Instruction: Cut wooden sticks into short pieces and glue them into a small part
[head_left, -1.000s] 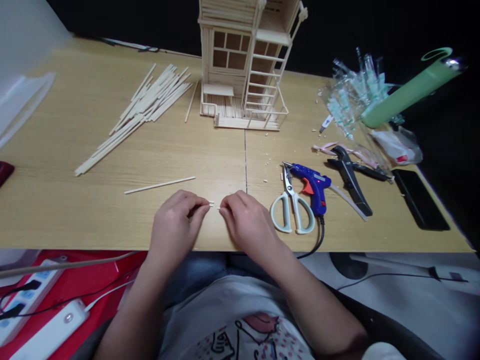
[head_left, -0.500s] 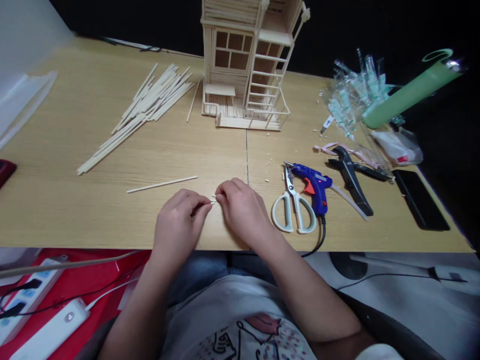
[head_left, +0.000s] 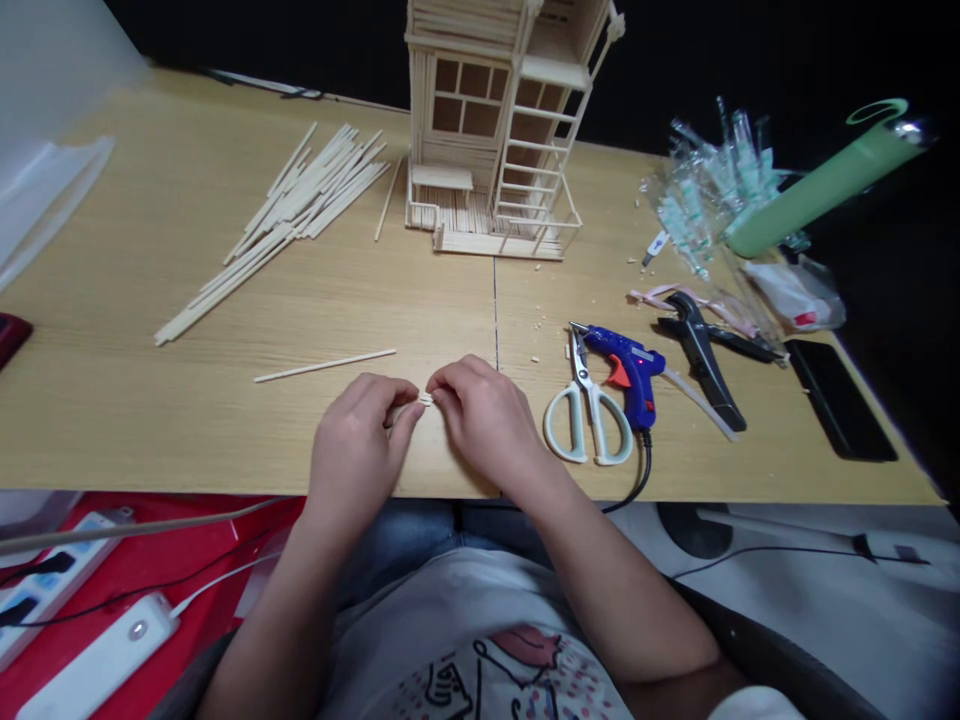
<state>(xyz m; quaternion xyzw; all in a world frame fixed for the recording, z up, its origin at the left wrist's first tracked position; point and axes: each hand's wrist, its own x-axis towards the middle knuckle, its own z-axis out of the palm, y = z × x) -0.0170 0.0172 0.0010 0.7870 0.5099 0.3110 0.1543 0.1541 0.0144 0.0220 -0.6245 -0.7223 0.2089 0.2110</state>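
Near the table's front edge, my left hand (head_left: 365, 425) and my right hand (head_left: 480, 412) meet fingertip to fingertip. Both are closed in a pinch on short pale wooden stick pieces (head_left: 425, 399), which show in the small gap between them. How many pieces there are is too small to tell. Just beyond my left hand lies a single thin wooden stick (head_left: 325, 366). To the right of my right hand are scissors (head_left: 583, 385) with pale handles, their blades touching or close to a blue glue gun (head_left: 630, 370) with an orange trigger.
A model house (head_left: 469, 150) of wooden sticks stands at the back. Left of it lies a stick pile (head_left: 300, 205). On the right are black pliers-like cutters (head_left: 705, 350), a phone (head_left: 840, 400), a green bottle (head_left: 825, 190) and clear plastic packets (head_left: 686, 200). A cord hangs over the front edge.
My fingertips have come slightly closer, and the small stick pieces between them now sit closer together. The other things on the table have stayed in place.
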